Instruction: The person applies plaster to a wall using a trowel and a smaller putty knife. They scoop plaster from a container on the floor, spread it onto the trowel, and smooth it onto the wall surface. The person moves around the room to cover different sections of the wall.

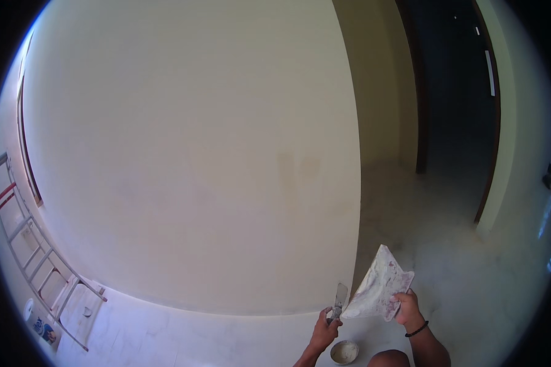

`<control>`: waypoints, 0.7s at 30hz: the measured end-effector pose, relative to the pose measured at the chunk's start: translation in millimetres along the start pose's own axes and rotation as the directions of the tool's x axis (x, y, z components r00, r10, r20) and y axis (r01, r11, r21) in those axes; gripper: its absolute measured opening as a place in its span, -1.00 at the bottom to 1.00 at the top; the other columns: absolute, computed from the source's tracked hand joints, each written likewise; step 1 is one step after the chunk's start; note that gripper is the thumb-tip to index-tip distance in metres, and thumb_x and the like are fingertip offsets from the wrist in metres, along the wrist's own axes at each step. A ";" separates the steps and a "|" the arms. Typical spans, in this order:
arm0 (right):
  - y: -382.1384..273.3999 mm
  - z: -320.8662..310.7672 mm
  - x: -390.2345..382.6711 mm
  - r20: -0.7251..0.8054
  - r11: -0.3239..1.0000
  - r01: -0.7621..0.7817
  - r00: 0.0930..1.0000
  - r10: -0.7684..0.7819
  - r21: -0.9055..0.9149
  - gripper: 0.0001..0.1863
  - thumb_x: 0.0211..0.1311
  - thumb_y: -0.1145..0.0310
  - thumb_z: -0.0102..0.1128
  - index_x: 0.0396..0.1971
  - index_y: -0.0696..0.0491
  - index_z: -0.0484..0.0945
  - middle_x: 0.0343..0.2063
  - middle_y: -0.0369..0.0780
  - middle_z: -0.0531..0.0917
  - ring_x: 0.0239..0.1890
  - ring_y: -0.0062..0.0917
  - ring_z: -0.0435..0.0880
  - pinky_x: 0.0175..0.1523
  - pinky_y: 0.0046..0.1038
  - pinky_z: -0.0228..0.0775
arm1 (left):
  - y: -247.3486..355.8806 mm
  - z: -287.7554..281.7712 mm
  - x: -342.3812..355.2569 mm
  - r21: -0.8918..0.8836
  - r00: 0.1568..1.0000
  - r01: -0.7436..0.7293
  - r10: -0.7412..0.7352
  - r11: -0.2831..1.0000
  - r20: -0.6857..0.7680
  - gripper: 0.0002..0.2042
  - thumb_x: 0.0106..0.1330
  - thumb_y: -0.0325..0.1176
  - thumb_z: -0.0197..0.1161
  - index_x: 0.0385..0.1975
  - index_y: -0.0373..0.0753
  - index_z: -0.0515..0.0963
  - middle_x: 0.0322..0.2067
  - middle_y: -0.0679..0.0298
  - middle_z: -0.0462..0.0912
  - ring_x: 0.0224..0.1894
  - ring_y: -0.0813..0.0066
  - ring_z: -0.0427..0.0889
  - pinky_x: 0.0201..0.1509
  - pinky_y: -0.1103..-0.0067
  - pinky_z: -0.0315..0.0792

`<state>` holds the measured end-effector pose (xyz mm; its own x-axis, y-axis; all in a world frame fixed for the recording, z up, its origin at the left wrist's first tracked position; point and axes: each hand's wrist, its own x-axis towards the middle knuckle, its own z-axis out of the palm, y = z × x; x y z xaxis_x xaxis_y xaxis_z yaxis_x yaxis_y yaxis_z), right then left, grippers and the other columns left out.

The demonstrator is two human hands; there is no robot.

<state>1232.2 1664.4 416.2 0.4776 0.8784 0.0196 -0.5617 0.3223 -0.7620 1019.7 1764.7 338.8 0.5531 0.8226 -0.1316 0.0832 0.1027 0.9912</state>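
The left hand (326, 328) is closed around a small putty knife (339, 298), its blade pointing up. Just beside it, the right hand (406, 307) grips a flat board (379, 286) smeared with white paste. A little bowl (344, 352) sits below the hands on the floor (183, 333).

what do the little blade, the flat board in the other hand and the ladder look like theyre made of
Blade: likely metal, thin, grey, dull sheen. Board in the right hand: material hidden under a crust of white putty; pinkish patches show through. Ladder: probably aluminium, pale grey rails and rungs.
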 end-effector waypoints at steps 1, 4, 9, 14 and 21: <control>1.3 0.2 -2.4 -0.008 1.000 0.001 1.000 -0.001 0.003 -0.37 -0.18 0.66 -0.08 0.09 0.20 0.30 -0.09 -0.14 0.54 -0.05 -0.31 0.56 0.06 -0.31 0.43 | 2.6 -0.5 -1.9 0.003 0.999 -0.023 0.023 1.000 0.023 -0.63 0.29 -0.42 0.04 0.07 -0.41 0.26 -0.38 0.18 0.57 -0.55 0.59 0.44 -0.47 0.62 0.40; 4.3 -1.5 -2.4 -0.005 0.999 0.037 0.999 -0.037 0.005 -0.36 -0.18 0.66 -0.08 0.09 0.20 0.29 -0.08 -0.13 0.53 -0.03 -0.30 0.55 0.08 -0.29 0.42 | 4.7 -5.2 -1.6 0.010 0.989 -0.083 0.081 0.997 0.120 -0.71 0.32 -0.40 0.02 0.00 -0.36 0.38 -0.41 0.23 0.56 -0.56 0.60 0.42 -0.45 0.62 0.39; 7.7 5.1 -10.0 -0.030 0.998 0.064 0.998 -0.063 0.005 -0.35 -0.18 0.65 -0.07 0.10 0.20 0.28 -0.06 -0.13 0.52 0.00 -0.28 0.53 0.11 -0.25 0.40 | -20.8 -4.6 -2.7 -0.033 0.980 -0.005 0.011 0.999 0.199 -0.82 0.36 -0.33 0.06 -0.31 -0.29 0.54 -0.62 0.42 0.39 -0.64 0.69 0.30 -0.52 0.66 0.27; 13.9 6.5 -11.8 0.002 0.997 0.075 0.997 -0.075 0.034 -0.35 -0.17 0.66 -0.06 0.11 0.19 0.27 -0.06 -0.13 0.52 0.00 -0.28 0.53 0.13 -0.24 0.39 | -57.5 -1.0 8.0 -0.073 0.971 -0.088 0.102 0.993 0.215 -0.80 0.31 -0.26 0.18 -0.37 -0.29 0.56 -0.65 0.45 0.38 -0.61 0.72 0.29 -0.48 0.68 0.26; 31.6 -7.1 -7.2 -0.018 0.994 0.105 0.994 -0.105 0.037 -0.41 -0.08 0.64 0.00 0.09 0.15 0.29 -0.06 -0.16 0.52 0.01 -0.31 0.52 0.14 -0.26 0.38 | -21.2 14.2 -1.0 -0.067 0.952 -0.238 0.246 0.969 0.181 -0.72 0.22 -0.21 0.29 -0.31 -0.34 0.55 -0.55 0.42 0.42 -0.49 0.67 0.36 -0.39 0.66 0.31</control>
<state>1215.8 1665.8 387.4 0.5458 0.8333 0.0876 -0.5327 0.4258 -0.7314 1029.2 1753.7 317.8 0.6971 0.7075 0.1167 -0.1064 -0.0589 0.9926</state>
